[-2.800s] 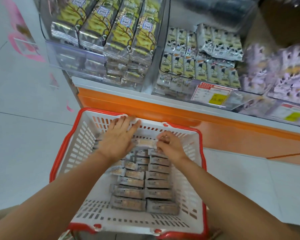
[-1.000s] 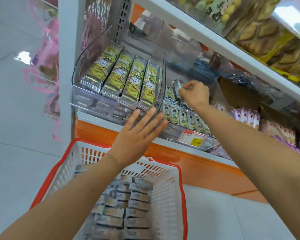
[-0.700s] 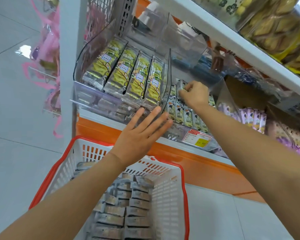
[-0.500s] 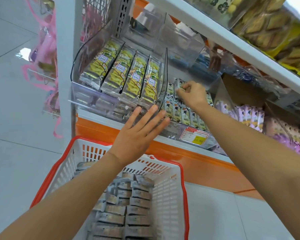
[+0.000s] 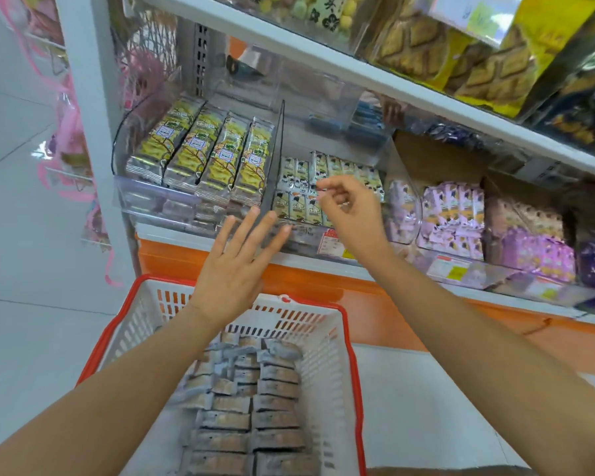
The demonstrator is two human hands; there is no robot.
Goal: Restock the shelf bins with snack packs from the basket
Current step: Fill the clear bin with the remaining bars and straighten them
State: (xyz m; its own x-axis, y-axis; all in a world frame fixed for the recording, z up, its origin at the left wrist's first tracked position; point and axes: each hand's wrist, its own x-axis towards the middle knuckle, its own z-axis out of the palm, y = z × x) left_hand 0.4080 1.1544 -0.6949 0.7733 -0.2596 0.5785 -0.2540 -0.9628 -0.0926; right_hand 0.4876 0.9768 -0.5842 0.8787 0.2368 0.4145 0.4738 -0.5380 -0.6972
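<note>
A white basket with a red rim [image 5: 344, 341] stands on the floor below me, holding several grey snack packs [image 5: 251, 400] in rows. Above it, a clear shelf bin [image 5: 310, 231] holds several small packs with a black and white picture [image 5: 299, 180]. My right hand [image 5: 351, 211] hovers in front of this bin with its fingers loosely curled and nothing in them. My left hand [image 5: 237, 266] is spread flat with straight fingers, just in front of the bin's clear divider [image 5: 275, 159]; it holds nothing.
A clear bin to the left holds long yellow packs [image 5: 200, 156]. Purple packs [image 5: 454, 214] fill bins to the right. The upper shelf [image 5: 358, 73] overhangs the bins and carries yellow biscuit bags. A white upright post [image 5: 93, 125] stands at the left, with pale floor beyond it.
My right hand has let go of the small pack it was placing in the middle bin and has drawn back toward me. My left hand has stayed spread in front of the divider.
</note>
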